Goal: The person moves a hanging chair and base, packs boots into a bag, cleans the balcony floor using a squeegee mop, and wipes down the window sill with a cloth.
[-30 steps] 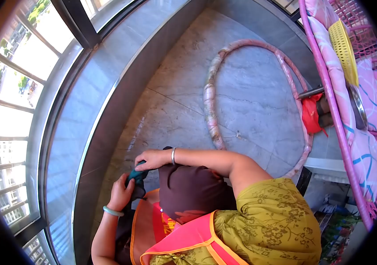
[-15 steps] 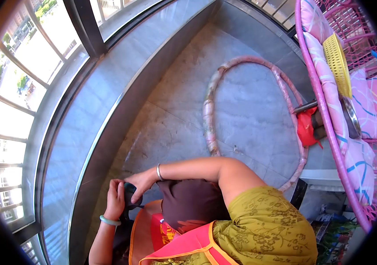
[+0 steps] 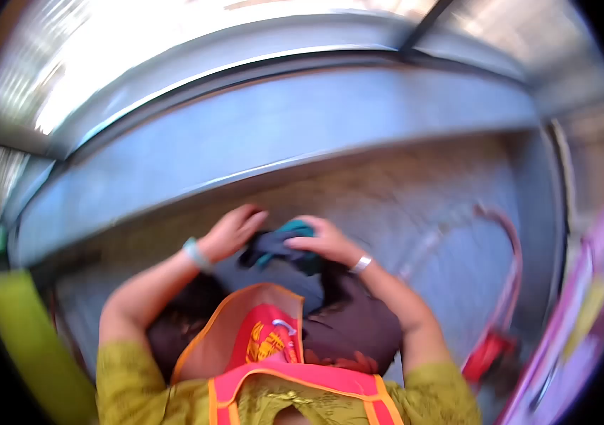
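A crumpled dark cloth piece with teal parts (image 3: 284, 246) hangs between my hands, above my lap; its exact kind is blurred. My right hand (image 3: 327, 239) grips its right side, the thumb lying over the top. At the cloth's left edge is my left hand (image 3: 235, 230), with a pale green bangle at the wrist and its fingers curled together against the fabric. A silver bracelet (image 3: 361, 264) circles my right wrist. Below the hands are my dark trousers (image 3: 351, 322) and a red apron with orange edging (image 3: 263, 333).
A grey stone ledge (image 3: 281, 117) runs under the window ahead. On the floor to the right lies a wrapped pink hoop (image 3: 514, 248), near a red cloth (image 3: 489, 356). A pink woven chair edge (image 3: 585, 283) stands at far right, and something yellow-green (image 3: 29, 347) at left.
My view has swung left, so the ledge now lies across the front and the hoop sits farther right. My hands have come in front of my lap, and the teal of the cloth now shows.
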Demonstrator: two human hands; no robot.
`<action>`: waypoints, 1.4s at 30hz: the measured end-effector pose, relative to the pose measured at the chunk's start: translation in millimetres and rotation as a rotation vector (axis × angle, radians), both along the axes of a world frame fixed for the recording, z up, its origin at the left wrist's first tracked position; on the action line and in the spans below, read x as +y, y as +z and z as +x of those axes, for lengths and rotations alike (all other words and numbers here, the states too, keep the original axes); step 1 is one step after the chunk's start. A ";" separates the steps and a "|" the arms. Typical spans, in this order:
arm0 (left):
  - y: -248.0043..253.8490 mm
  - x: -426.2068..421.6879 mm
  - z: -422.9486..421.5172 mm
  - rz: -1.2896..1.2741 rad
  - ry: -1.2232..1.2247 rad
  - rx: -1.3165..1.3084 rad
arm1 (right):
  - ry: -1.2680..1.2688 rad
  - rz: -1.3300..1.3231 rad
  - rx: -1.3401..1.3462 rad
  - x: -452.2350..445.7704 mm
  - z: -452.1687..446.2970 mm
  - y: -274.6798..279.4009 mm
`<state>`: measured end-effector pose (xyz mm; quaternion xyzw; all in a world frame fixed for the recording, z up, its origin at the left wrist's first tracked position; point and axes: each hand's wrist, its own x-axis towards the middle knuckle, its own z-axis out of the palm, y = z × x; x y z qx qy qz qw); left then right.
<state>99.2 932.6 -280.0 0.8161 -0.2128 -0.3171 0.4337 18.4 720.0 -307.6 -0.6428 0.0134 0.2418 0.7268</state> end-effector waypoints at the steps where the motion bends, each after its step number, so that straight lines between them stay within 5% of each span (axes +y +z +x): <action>1: -2.7 8.2 1.3 -0.005 0.019 -0.007 | 0.018 0.007 0.027 1.9 4.3 12.7; 5: 30.4 18.8 14.7 0.077 -0.077 -0.056 | 0.101 -0.083 -0.064 -0.1 9.9 17.4; 9: 141.7 28.6 -25.3 -0.030 -0.083 -0.193 | 0.255 -0.104 -0.106 -4.6 33.6 40.9; 12: 173.5 59.9 -73.4 -0.042 -0.109 -0.449 | 0.383 -0.094 -0.175 16.0 56.9 47.8; 20: 167.9 92.0 -85.5 -0.025 -0.419 -0.444 | 0.446 -0.049 -0.119 70.5 92.4 99.1; 31: 180.7 100.0 -116.5 -0.162 -0.530 -0.370 | 0.235 -0.108 -0.174 127.1 59.1 240.1; 33: 184.0 105.8 -128.1 -0.057 -0.588 -0.491 | 0.148 -0.144 -0.167 136.5 36.6 270.7; 35: 217.5 110.0 -128.1 0.275 -0.764 -0.146 | 0.078 -0.130 -0.078 146.3 15.1 317.0; 39: 253.1 131.7 -167.5 0.587 -0.987 -0.268 | -0.030 -0.169 0.010 160.6 -29.4 399.7; 42: 287.8 146.1 -215.1 0.519 -0.718 -0.186 | -0.050 -0.186 0.090 171.1 -58.3 452.1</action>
